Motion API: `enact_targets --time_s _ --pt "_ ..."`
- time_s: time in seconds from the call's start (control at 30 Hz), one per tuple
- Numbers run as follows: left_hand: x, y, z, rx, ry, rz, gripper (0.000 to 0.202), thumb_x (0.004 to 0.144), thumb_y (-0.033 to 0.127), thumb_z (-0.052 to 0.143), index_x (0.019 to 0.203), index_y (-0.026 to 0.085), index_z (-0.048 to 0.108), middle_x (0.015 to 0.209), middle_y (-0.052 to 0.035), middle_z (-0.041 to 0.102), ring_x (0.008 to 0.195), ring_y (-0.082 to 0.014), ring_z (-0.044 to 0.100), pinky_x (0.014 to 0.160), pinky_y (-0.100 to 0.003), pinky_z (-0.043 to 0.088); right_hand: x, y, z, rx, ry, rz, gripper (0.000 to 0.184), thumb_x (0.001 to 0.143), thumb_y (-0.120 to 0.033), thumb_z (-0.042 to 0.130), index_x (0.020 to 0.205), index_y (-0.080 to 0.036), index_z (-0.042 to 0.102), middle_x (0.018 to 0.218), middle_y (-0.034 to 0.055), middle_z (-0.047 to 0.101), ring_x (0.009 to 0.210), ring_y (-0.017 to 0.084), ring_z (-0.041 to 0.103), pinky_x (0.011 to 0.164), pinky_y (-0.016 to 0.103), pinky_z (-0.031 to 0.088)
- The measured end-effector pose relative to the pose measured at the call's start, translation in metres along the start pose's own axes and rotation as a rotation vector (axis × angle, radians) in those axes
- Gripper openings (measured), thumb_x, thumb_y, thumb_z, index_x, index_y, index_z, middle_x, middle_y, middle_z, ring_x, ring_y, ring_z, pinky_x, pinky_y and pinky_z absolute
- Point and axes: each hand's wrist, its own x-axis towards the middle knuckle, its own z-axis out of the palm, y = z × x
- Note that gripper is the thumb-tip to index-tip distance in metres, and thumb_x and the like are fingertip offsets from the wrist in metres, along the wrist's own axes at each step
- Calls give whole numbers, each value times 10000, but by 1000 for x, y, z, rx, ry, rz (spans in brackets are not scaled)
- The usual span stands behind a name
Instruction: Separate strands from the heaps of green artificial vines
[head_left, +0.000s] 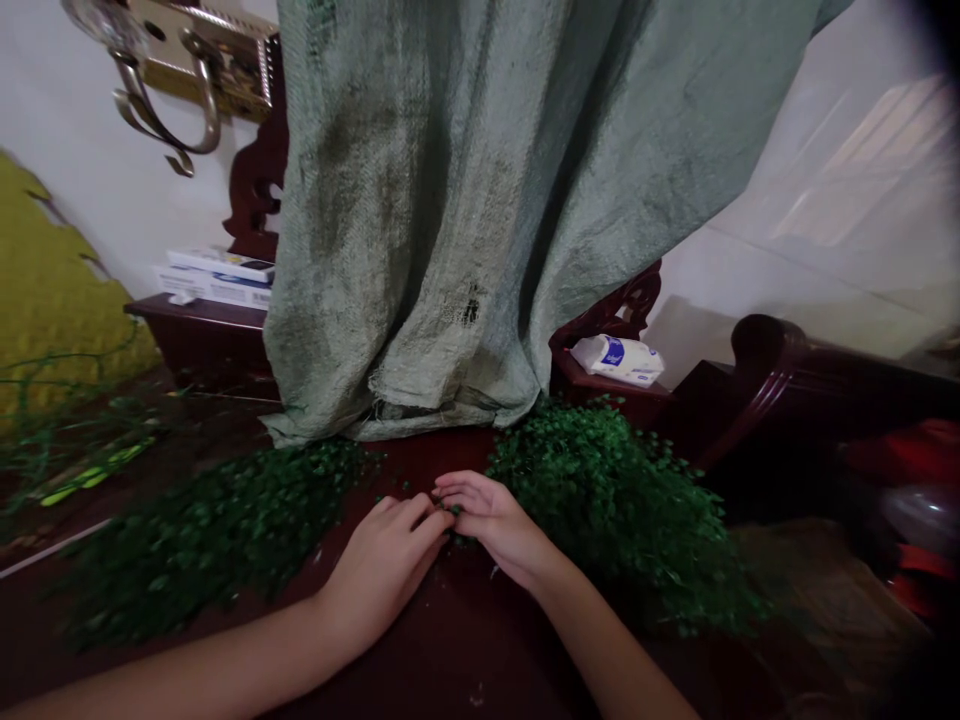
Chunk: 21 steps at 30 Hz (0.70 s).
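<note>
Green sprig (455, 511): one, small, above the dark red worktop (480, 650), at the meeting fingertips of the two hands. Left hand (401, 545): palm down, fingers bent and bunched. Right hand (491, 520): thumb side up, fingers curved, thumb near the sprig. Both seem to touch it; I cannot tell which, if either, grips it.

Surroundings, as I view them: leafy heap (225, 530), beyond the left forearm; second leafy heap (622, 490), beside the right hand, its leaves reaching the sack. Grey-green woven sack (480, 200), hanging in folds behind the hands, frayed low down, blocking my view of the middle of the carved dark wood (251, 190). Brass fixture (244, 65) on the wall, upper left. Yellow-green strip (97, 470), far left.

Labels: white boxes (221, 280), stacked on the left ledge, print too small to read; white packet (622, 360), right ledge, pale lettering on a blue-violet patch, illegible to me.

Sprig's direction and long axis: fingers cover part of it; I cannot tell either.
</note>
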Motion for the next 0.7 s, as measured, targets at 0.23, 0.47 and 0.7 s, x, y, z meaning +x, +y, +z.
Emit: enact_targets --time_s 0.23,0.47,0.7 --pt "1 -1 -3 -101 58 -72 157 980 247 415 997 199 563 912 -46 631 796 -230 602 725 -385 451 2 2 -4 -198 16 -12 356 624 -116 692 964 -213 654 933 27 657 946 181 614 856 330 466" --pt "2 -1 -3 -101 78 -122 166 973 275 432 934 190 569 878 -38 640 762 -227 611 714 -380 431 2 6 0 -347 51 -155 336 678 -156 636 1009 -197 601 813 -9 625 782 140 618 757 294 473" --pt "3 1 -5 -78 46 -175 284 997 265 337 823 185 548 777 -31 627 686 -207 594 685 -368 414 -1 4 3 -314 38 -194 288 704 -194 661 978 -199 572 850 7 621 833 149 619 784 301 475"
